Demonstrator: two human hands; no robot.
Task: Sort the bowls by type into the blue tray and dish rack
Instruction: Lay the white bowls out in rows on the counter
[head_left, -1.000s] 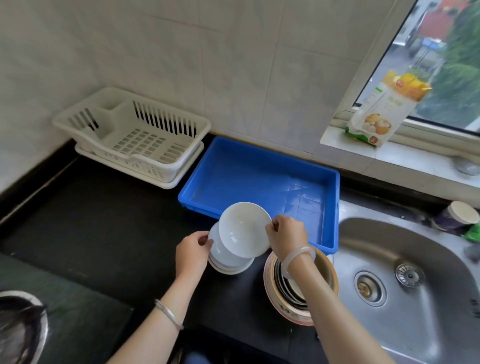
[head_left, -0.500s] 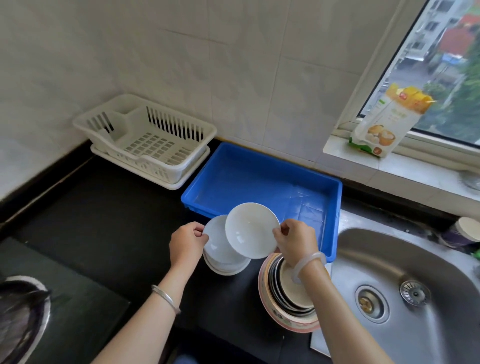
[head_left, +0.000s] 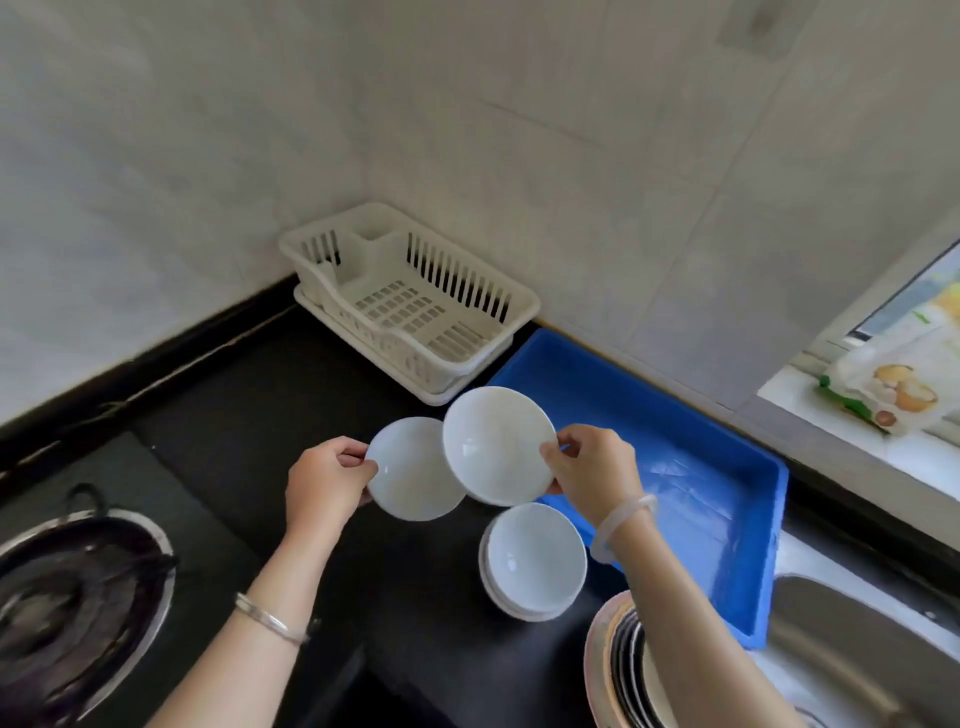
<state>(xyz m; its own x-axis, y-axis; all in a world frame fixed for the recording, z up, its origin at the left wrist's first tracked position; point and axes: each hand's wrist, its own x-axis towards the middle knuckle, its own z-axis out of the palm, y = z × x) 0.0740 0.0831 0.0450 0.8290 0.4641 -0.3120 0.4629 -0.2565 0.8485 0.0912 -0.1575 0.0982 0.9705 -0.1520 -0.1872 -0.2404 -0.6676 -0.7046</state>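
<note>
My left hand (head_left: 327, 480) grips a white bowl (head_left: 410, 470) by its left rim, lifted above the black counter. My right hand (head_left: 595, 470) pinches a second white bowl (head_left: 496, 444) by its right rim; it overlaps the first bowl and hangs just left of the blue tray (head_left: 727, 467). A short stack of white bowls (head_left: 535, 561) rests on the counter below them. The white dish rack (head_left: 410, 306) stands in the corner, with nothing in it. A stack of mixed bowls with a pink rim (head_left: 602, 660) is partly hidden under my right forearm.
A steel sink (head_left: 857, 654) lies at the lower right. A gas burner (head_left: 67, 613) sits at the lower left. A food packet (head_left: 888, 389) stands on the windowsill. Tiled walls close the corner behind the dish rack and tray.
My left hand has lifted a bowl off the white stack, so both hands now hold one each. The camera has swung left and the bowls have risen toward the dish rack.
</note>
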